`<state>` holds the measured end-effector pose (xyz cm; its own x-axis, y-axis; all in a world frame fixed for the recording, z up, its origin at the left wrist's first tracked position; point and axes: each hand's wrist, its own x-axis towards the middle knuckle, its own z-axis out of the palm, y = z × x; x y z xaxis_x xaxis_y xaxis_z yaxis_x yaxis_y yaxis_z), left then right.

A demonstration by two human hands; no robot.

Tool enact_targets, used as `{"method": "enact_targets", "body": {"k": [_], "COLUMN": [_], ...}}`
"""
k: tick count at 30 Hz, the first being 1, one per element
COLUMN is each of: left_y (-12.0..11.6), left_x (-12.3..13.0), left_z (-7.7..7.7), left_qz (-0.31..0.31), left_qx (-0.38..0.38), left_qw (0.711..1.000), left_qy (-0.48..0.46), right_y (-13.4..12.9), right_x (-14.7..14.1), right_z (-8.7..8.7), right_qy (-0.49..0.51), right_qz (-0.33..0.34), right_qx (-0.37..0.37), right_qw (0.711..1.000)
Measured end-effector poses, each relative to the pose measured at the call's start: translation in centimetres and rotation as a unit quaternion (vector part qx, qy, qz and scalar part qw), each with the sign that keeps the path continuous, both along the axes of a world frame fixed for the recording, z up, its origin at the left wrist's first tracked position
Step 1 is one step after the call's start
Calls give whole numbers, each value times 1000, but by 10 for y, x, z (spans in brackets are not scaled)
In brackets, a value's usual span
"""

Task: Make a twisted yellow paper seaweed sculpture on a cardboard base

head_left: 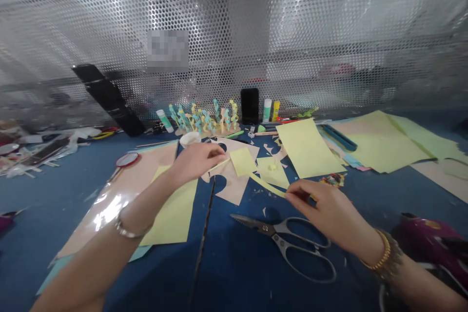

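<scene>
Pale yellow paper strip (268, 185) runs across the lower middle of the frame, its end pinched between the thumb and fingers of the right hand (314, 204), a light grasp that seems meant to keep it from curling. Fingertips of the left hand (197, 161) close on a thin yellow sliver (219, 164) above a cut peach paper sheet (232, 187). Steel scissors with looped grey handles (272, 229) lie open on the blue tabletop (226, 278), just below the right hand, apparently left within easy reach. Teal and yellow paper cutouts (203, 119) stand at upper middle.
</scene>
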<state>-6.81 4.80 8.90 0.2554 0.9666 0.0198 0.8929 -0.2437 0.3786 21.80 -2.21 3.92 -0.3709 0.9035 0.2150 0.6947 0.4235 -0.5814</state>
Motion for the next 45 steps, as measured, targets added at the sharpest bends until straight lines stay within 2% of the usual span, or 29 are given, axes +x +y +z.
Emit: {"method": "enact_targets", "body": {"k": [2, 4, 7, 9, 10, 11, 12, 14, 16, 20, 24, 28, 32, 35, 37, 39, 40, 41, 42, 43, 44, 45], "left_y": [24, 34, 19, -1, -10, -19, -25, -33, -36, -40, -43, -44, -41, -35, -29, -24, -22, -20, -19, -19, -20, -21], "left_x": [-3, 7, 36, 56, 65, 72, 78, 85, 87, 86, 85, 87, 88, 83, 78, 72, 70, 68, 67, 67, 67, 68], "left_z": [-2, -7, -15, -22, -25, -29, -34, -42, -47, -49, -45, -43, -44, -44, -44, -45, -46, -46, -47, -47, -48, -48], "left_qz": [2, -1, -25, -52, -45, -28, -8, 26, 47, 50, 23, 23, 39, 67, 95, 117, 125, 128, 129, 127, 124, 120], "left_qx": [-20, -30, -64, -141, -244, -312, -342, -337, -306, -291, -317, -323, -290, -236, -205, -201, -207, -214, -223, -231, -237, -240], "left_qw": [1000, 1000, 996, 981, 943, 895, 848, 778, 748, 741, 708, 676, 699, 712, 705, 697, 695, 696, 699, 703, 708, 715], "left_qy": [5, -7, -63, -122, -223, -318, -404, -530, -587, -603, -631, -662, -653, -658, -672, -679, -677, -673, -668, -661, -654, -646], "right_y": [2, 2, 0, -3, -5, -6, -8, -11, -12, -10, -9, -8, -10, -15, -18, -17, -16, -13, -11, -7, -4, -1], "right_x": [2, 2, 2, 2, 2, 1, 0, -3, -6, -12, -14, -16, -20, -18, -10, 3, 11, 19, 28, 37, 44, 51], "right_z": [-5, -7, -7, -6, -6, -6, -6, -6, -8, -14, -18, -19, -21, -16, -4, 11, 18, 24, 27, 28, 26, 22], "right_qy": [37, 80, 140, 171, 181, 187, 189, 186, 180, 201, 309, 366, 399, 349, 261, 121, 46, -5, -49, -99, -159, -226], "right_qz": [-13, -16, -21, -31, -36, -38, -37, -29, -17, -3, 30, 16, -5, 55, 160, 286, 336, 327, 263, 145, 34, -67], "right_qx": [-61, -96, -114, -114, -113, -113, -115, -125, -137, -199, -325, -375, -434, -501, -539, -526, -483, -434, -364, -273, -191, -119], "right_qw": [997, 992, 983, 978, 976, 975, 975, 974, 974, 959, 893, 851, 808, 790, 785, 792, 807, 839, 892, 946, 968, 965]}}
